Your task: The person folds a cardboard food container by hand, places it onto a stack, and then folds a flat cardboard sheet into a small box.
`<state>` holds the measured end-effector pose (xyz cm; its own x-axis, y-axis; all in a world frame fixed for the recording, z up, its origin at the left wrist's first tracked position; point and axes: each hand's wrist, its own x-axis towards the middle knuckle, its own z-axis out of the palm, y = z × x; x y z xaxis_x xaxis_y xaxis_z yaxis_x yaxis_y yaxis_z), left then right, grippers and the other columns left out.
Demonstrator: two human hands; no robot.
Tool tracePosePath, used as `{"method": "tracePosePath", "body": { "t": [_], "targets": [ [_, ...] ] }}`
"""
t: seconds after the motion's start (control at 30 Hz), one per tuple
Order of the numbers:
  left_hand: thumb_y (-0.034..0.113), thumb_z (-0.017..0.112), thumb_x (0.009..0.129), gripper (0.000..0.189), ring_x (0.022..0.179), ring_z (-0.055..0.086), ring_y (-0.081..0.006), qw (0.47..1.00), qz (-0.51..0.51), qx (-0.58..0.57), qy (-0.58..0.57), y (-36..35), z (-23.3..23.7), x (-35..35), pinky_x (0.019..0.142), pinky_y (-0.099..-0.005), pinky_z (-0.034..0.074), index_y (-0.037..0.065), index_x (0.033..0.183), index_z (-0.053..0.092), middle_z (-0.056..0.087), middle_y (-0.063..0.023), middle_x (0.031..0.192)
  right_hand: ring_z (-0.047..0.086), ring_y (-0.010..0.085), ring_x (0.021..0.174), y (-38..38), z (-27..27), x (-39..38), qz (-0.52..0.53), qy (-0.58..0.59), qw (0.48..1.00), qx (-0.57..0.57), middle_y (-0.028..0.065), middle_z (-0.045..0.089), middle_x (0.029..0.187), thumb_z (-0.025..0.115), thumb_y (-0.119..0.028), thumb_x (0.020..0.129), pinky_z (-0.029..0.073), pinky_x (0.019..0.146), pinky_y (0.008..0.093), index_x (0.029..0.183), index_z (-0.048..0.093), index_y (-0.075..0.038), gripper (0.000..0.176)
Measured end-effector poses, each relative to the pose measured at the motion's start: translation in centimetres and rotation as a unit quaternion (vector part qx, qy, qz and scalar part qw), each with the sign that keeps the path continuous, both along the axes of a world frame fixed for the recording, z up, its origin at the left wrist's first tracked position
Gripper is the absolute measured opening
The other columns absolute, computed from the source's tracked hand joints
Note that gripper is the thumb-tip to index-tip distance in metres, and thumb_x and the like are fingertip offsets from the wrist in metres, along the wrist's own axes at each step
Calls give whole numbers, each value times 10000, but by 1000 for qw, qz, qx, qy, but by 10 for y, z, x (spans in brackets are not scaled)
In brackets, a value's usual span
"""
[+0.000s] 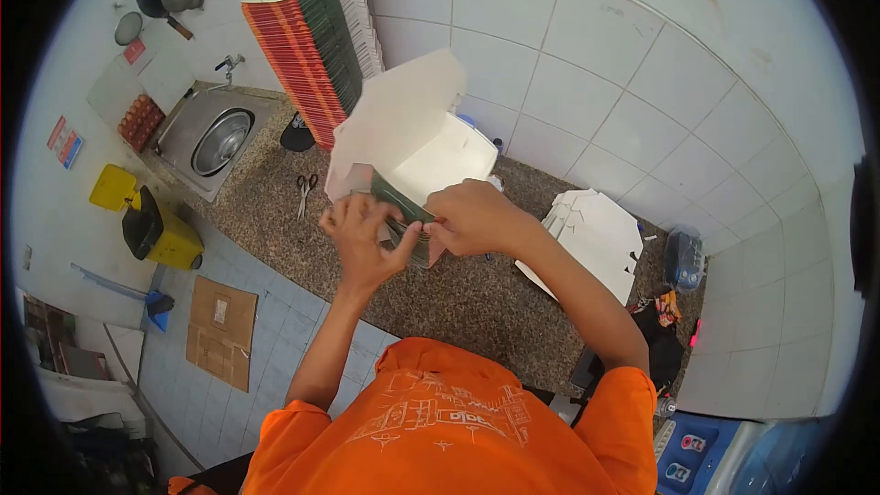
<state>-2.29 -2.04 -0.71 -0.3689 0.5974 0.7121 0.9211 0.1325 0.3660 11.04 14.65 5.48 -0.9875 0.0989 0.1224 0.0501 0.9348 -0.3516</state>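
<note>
A partly folded paperboard box (396, 124) stands over the granite counter, white inside, with its lid panel raised at the back. The near wall is dark green and reddish outside. My left hand (359, 236) grips the near left corner, thumb on the green wall and fingers over a flap. At the right end of that same wall, my right hand (475, 217) is closed on the edge, its fingers curled and pinching the board. Part of the near wall is hidden behind my hands.
A tall stack of nested red and green cartons (307, 60) rises behind the box. Scissors (304, 194) lie to the left, flat white box blanks (596, 238) to the right. Beyond are a sink (223, 142), a clear plastic container (684, 258) and a yellow bin (174, 234).
</note>
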Motion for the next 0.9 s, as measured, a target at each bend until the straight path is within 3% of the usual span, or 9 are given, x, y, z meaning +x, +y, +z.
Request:
{"method": "tracePosePath", "body": {
  "t": [0.1, 0.13, 0.2, 0.33, 0.5, 0.63, 0.73, 0.8, 0.9],
  "targets": [
    [374, 858, 752, 368, 907, 563, -220, 998, 59, -22, 31, -3, 4, -13, 832, -401, 372, 133, 978, 696, 586, -14, 842, 700, 368, 756, -2, 15, -4, -10, -78, 997, -29, 149, 703, 772, 650, -326, 923, 535, 690, 493, 802, 699, -65, 291],
    [374, 858, 752, 368, 907, 563, -220, 998, 58, -22, 32, -2, 1, -14, 832, -401, 372, 133, 978, 696, 586, -14, 842, 703, 371, 746, -9, 17, -15, -50, -55, 997, -12, 157, 705, 774, 640, -333, 937, 535, 678, 500, 833, 693, -55, 302],
    [311, 838, 756, 421, 656, 578, -211, 980, -2, -61, -190, -1, -15, -16, 630, -358, 454, 77, 1066, 676, 575, -56, 708, 706, 373, 736, -25, 13, -40, -90, -33, 995, 3, 166, 706, 776, 631, -341, 950, 535, 667, 506, 863, 688, -45, 314],
    [300, 836, 765, 466, 517, 578, -206, 989, 0, -46, -140, -1, -21, -17, 523, -339, 465, 67, 1123, 647, 587, -85, 633, 711, 376, 710, -36, -21, -78, -142, 107, 984, 19, 177, 704, 765, 671, -319, 895, 542, 639, 487, 947, 650, -22, 302],
    [341, 858, 735, 665, 684, 718, -312, 984, 38, -7, -176, 4, -28, -14, 625, -390, 534, 164, 1295, 547, 680, -97, 709, 716, 370, 699, -45, -39, -87, -101, 122, 987, 38, 174, 703, 754, 668, -271, 840, 547, 626, 470, 915, 636, -8, 275],
    [290, 839, 748, 643, 778, 736, -377, 975, 9, 4, -220, 8, -39, -18, 660, -412, 550, 137, 1295, 537, 711, -149, 817, 718, 370, 719, -56, -42, -85, -140, 70, 988, -10, 178, 696, 738, 610, -291, 871, 553, 652, 472, 917, 651, -3, 295],
    [302, 880, 728, 741, 1031, 698, -394, 968, -60, 48, -241, 6, -43, -5, 790, -441, 548, 124, 1343, 508, 696, -197, 1091, 717, 382, 758, -46, -24, -71, -183, 55, 981, -32, 191, 702, 770, 579, -335, 918, 547, 706, 512, 925, 668, -14, 333],
    [315, 906, 723, 755, 1310, 521, -424, 983, -46, 106, -146, 6, -42, 10, 1008, -517, 458, 129, 1356, 538, 581, -194, 1354, 715, 389, 858, -18, -22, -69, -236, 105, 966, -21, 204, 721, 885, 539, -393, 971, 533, 780, 547, 934, 681, -24, 396],
    [300, 895, 762, 644, 1449, 332, -421, 998, -60, 4, 23, 6, -27, 21, 1142, -563, 312, 141, 1307, 591, 513, -120, 1423, 680, 397, 1070, 62, -17, -69, -329, 173, 927, 55, 208, 723, 1102, 435, -479, 1027, 508, 908, 556, 1031, 697, -22, 528]
  ]
}}
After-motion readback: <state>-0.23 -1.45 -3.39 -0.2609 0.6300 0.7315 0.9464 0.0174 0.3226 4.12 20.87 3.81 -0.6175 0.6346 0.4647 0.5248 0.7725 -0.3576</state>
